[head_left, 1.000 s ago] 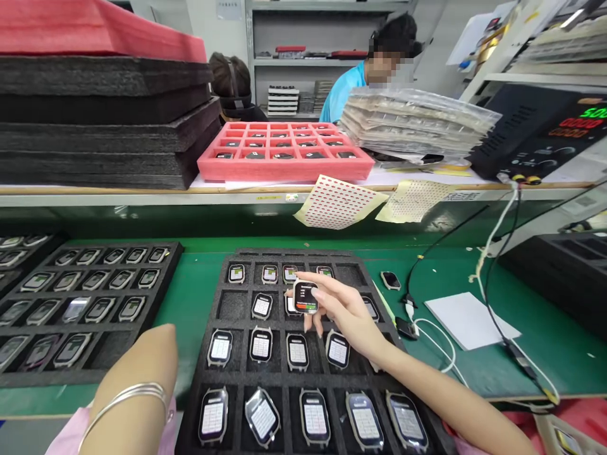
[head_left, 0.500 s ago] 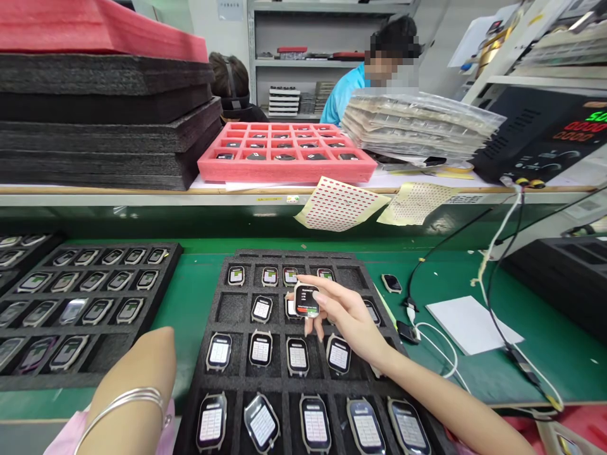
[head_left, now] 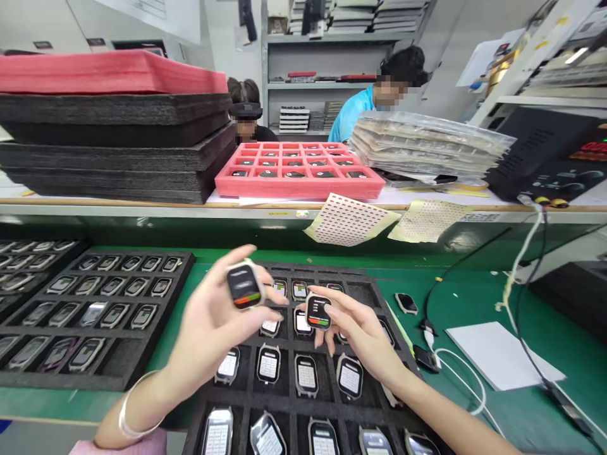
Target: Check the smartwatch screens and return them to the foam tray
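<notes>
My left hand (head_left: 213,309) grips a smartwatch without a strap, its dark screen (head_left: 243,284) showing a red and green bar at the bottom. In my right hand (head_left: 355,328) is a second smartwatch (head_left: 318,311), pinched between thumb and fingers, with small text and a similar bar lit on it. Both hands are raised above a black foam tray (head_left: 246,398). Its compartments hold several strapless watches, many with white, list-like screens, such as the watch (head_left: 306,375) in the middle. My hands cover part of the tray's upper rows.
Another watch tray (head_left: 137,344) lies at left. A loose watch (head_left: 406,303), cables (head_left: 455,360) and white paper (head_left: 502,354) are at right. The shelf carries stacked black foam (head_left: 109,164), a red foam tray (head_left: 298,188) and a power supply (head_left: 545,151). Two people sit beyond.
My left hand has come up from the lower left to over the tray, now with a watch in it. My right hand still holds its watch. The camera view has tilted up slightly.
</notes>
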Demonstrator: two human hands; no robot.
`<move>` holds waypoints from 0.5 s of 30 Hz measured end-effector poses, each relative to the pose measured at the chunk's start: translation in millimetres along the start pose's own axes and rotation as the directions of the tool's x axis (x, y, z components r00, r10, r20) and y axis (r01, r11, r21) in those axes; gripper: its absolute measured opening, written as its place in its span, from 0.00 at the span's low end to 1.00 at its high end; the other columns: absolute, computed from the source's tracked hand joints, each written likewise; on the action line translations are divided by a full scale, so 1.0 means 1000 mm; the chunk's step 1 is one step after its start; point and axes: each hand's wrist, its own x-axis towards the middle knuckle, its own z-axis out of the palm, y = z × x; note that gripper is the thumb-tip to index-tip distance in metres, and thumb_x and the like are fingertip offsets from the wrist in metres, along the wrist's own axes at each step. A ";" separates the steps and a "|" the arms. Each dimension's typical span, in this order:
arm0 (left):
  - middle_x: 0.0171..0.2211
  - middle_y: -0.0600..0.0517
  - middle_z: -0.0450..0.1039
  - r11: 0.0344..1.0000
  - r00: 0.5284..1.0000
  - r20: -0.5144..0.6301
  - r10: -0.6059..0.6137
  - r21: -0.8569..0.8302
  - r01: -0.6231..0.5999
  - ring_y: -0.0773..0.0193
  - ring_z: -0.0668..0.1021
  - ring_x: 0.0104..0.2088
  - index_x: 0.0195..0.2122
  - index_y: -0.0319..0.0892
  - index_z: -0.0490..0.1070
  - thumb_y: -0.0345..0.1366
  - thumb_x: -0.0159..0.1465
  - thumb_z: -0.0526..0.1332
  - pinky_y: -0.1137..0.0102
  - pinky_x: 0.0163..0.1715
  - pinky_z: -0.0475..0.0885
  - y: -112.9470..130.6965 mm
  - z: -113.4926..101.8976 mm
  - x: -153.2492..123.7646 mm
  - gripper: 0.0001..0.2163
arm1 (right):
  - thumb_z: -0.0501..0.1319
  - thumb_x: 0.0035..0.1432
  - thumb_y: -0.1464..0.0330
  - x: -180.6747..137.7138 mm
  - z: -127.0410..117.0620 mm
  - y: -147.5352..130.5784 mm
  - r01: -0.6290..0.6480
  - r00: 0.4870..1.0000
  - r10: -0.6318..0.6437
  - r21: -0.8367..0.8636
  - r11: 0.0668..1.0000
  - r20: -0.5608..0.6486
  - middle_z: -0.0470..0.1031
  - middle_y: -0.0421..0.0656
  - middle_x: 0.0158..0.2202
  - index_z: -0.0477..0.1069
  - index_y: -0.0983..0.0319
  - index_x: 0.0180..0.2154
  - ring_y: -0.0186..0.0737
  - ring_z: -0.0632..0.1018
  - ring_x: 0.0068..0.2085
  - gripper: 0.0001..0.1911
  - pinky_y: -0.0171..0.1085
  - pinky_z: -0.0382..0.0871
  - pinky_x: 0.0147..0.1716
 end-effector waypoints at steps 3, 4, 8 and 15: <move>0.40 0.50 0.71 0.995 0.993 0.059 -0.100 -0.020 0.101 0.60 0.78 0.38 0.55 0.44 0.61 0.28 0.56 0.67 0.66 0.39 0.76 -0.020 -0.001 0.012 0.26 | 0.58 0.63 0.62 0.002 -0.002 0.000 0.006 1.000 -0.007 -0.021 1.000 -0.012 0.76 0.46 0.31 0.67 0.62 0.54 0.40 0.77 0.24 0.20 0.35 0.71 0.18; 0.39 0.50 0.71 0.993 0.991 0.069 -0.116 -0.026 0.118 0.60 0.79 0.37 0.55 0.44 0.61 0.30 0.58 0.66 0.66 0.38 0.76 -0.025 -0.002 0.015 0.25 | 0.58 0.63 0.62 0.002 -0.003 0.001 0.005 1.000 -0.006 -0.030 1.000 -0.017 0.76 0.45 0.30 0.66 0.62 0.54 0.40 0.77 0.24 0.20 0.35 0.71 0.18; 0.39 0.49 0.71 0.993 0.990 0.085 -0.109 -0.039 0.113 0.59 0.78 0.38 0.57 0.45 0.60 0.31 0.59 0.65 0.64 0.39 0.77 -0.037 -0.006 0.018 0.25 | 0.57 0.63 0.62 0.002 -0.006 0.001 0.001 1.000 -0.002 -0.035 0.999 -0.027 0.76 0.45 0.29 0.67 0.62 0.54 0.41 0.77 0.24 0.19 0.36 0.70 0.18; 0.43 0.46 0.71 0.981 0.979 0.166 -0.117 -0.134 0.140 0.54 0.77 0.44 0.58 0.44 0.59 0.32 0.62 0.62 0.57 0.45 0.74 -0.041 -0.010 0.017 0.23 | 0.58 0.63 0.62 0.002 -0.006 0.000 -0.002 0.999 0.001 -0.019 1.000 -0.046 0.75 0.44 0.28 0.67 0.61 0.54 0.42 0.77 0.24 0.19 0.36 0.69 0.18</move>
